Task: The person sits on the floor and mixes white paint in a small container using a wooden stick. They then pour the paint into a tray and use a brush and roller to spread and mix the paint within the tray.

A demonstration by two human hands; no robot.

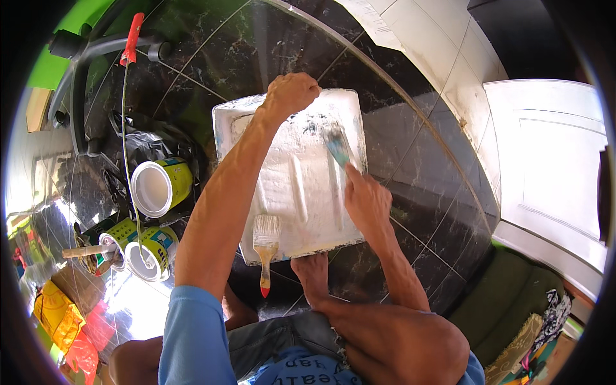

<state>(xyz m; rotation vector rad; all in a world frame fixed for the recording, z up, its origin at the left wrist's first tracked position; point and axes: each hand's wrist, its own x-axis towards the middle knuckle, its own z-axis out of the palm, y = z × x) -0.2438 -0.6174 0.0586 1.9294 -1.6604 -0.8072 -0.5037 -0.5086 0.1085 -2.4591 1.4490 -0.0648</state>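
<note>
A white, paint-crusted paint tray lies on the floor before me. My left hand reaches across it and is closed over its far rim. In my right hand is a scraper with a blue-green handle, its slightly blurred end against the tray's inner surface at the far right. Dark specks show in the white coating beside that end. A paintbrush with whitish bristles and a red-tipped wooden handle rests across the near rim, bristles inside the tray.
Left of the tray stand a tipped paint bucket and several paint cans, near a black plastic bag. A long-wired roller frame with a red handle leans there. A dark green cushion lies right; my bare foot is by the near rim.
</note>
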